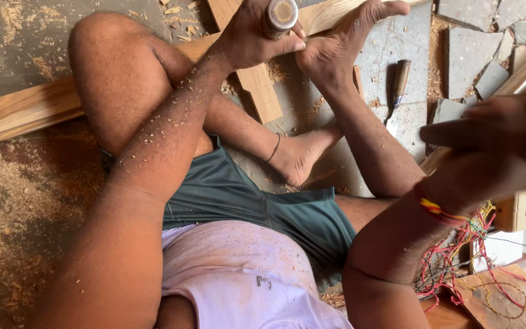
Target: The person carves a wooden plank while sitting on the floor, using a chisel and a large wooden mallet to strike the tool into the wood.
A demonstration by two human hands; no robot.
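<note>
Sawdust point(13, 201) covers the floor point(7, 55) at the left, and a spare chisel point(399, 85) lies on broken stone slabs point(464, 55) toward the right edge. A foot point(342, 42) presses on the wooden plank point(25, 109). Reaching forward, the left hand point(251, 36) is closed around a round tool handle point(281, 15). Raised and blurred, the right hand point(506, 143) looks loosely curled; whether it holds anything cannot be told.

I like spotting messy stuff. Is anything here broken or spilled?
Yes. Sawdust and wood chips lie spilled over the floor and cling to the left arm. The grey floor slabs at top right are cracked into pieces. A tangle of coloured wires sprawls loose at lower right. A chisel lies alone on the floor.
</note>
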